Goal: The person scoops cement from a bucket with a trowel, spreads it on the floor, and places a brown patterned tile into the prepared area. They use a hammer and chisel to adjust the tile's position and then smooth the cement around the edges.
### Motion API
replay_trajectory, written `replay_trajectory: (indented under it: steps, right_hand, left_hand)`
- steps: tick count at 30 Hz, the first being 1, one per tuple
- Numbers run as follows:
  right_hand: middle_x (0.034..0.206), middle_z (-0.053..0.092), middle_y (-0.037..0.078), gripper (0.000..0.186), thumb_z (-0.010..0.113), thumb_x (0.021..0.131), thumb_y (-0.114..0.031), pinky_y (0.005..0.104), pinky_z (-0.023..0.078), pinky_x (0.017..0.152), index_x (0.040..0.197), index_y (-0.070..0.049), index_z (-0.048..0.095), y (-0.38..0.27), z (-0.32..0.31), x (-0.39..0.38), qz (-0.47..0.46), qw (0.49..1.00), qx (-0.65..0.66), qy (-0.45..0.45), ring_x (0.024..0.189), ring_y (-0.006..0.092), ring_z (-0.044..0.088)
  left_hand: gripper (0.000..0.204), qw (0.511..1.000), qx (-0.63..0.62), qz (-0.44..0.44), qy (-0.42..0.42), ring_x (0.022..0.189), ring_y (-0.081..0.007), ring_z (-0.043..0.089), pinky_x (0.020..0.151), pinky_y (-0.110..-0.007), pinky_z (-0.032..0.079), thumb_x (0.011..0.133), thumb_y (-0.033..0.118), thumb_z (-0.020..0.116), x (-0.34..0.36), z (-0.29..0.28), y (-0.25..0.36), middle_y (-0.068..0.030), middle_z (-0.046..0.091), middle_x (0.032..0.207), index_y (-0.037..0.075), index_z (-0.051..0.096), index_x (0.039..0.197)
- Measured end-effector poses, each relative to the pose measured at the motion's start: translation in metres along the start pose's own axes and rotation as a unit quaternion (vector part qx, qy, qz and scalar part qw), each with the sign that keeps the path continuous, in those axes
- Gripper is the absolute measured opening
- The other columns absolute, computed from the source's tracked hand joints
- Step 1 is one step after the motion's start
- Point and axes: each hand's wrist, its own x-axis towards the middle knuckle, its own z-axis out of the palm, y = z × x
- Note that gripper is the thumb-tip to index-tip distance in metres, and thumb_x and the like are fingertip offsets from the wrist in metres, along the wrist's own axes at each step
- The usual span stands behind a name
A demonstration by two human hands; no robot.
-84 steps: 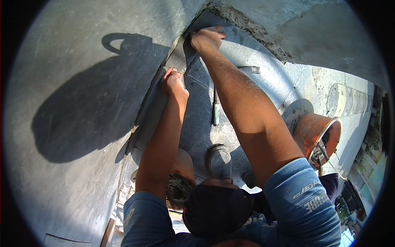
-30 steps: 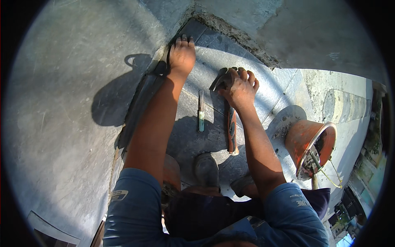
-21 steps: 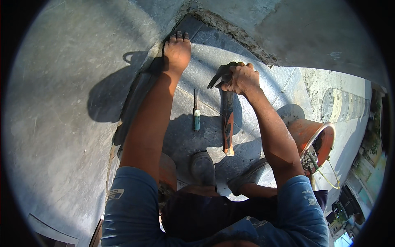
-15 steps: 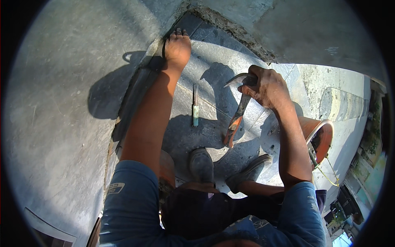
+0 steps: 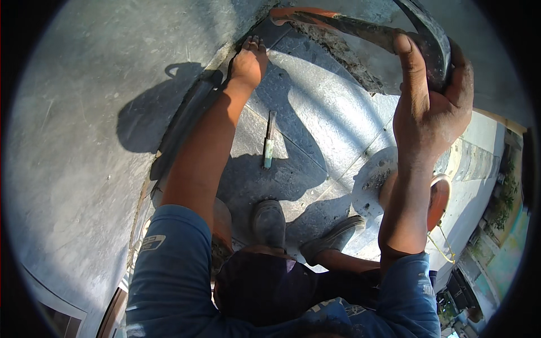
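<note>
My right hand (image 5: 428, 107) is raised at the upper right, fingers and thumb wrapped round the dark curved head of a hammer (image 5: 366, 31), whose orange-and-black handle points left across the wall corner. My left hand (image 5: 248, 61) lies with fingers stretched along the dark tile edge at the foot of the left wall, near the corner. Whatever lies under its palm is hidden. A chisel-like tool (image 5: 269, 142) with a metal blade and pale green ribbed grip lies on the grey floor tiles (image 5: 338, 129) between my arms.
Concrete walls (image 5: 79, 169) meet at the rough-edged upper corner. An orange bucket (image 5: 438, 204) stands behind my right forearm, and another container (image 5: 221, 217) is partly hidden by my left arm. My boots (image 5: 267, 219) are on the tiles. Greenery shows at the far right.
My right hand has picked the hammer off the floor and lifted it up and rightward, its handle swinging up toward the corner. My left hand stays near the wall edge, slightly shifted.
</note>
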Motion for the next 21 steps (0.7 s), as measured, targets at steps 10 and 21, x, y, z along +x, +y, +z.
replay_trajectory:
  steps: [10, 21]
  right_hand:
    - [0.079, 0.072, 0.015, 0.046, 0.08, 0.086, -0.037, 0.0359, 0.057, 0.064, 0.114, -0.004, 0.064, 0.03, 0.049, -0.025, 0.017, 0.999, -0.022, -0.015, 0.073, 0.0285, 0.074]
    - [0.087, 0.075, 0.014, 0.053, 0.077, 0.087, -0.045, 0.0365, 0.059, 0.077, 0.119, -0.005, 0.064, 0.02, 0.06, -0.012, 0.023, 0.988, -0.112, -0.104, 0.086, 0.0259, 0.076]
  left_hand:
    - [0.043, 0.999, 0.027, 0.015, -0.022, 0.133, -0.035, 0.051, 0.113, -0.041, 0.04, 0.098, 0.026, 0.054, -0.001, -0.021, 0.002, -0.0224, 0.059, 0.136, -0.005, 0.06, 0.128]
    - [0.047, 0.998, -0.05, -0.016, -0.045, 0.133, -0.0374, 0.05, 0.111, -0.041, 0.043, 0.097, 0.026, 0.049, 0.004, -0.025, 0.001, -0.0225, 0.055, 0.141, -0.004, 0.058, 0.132]
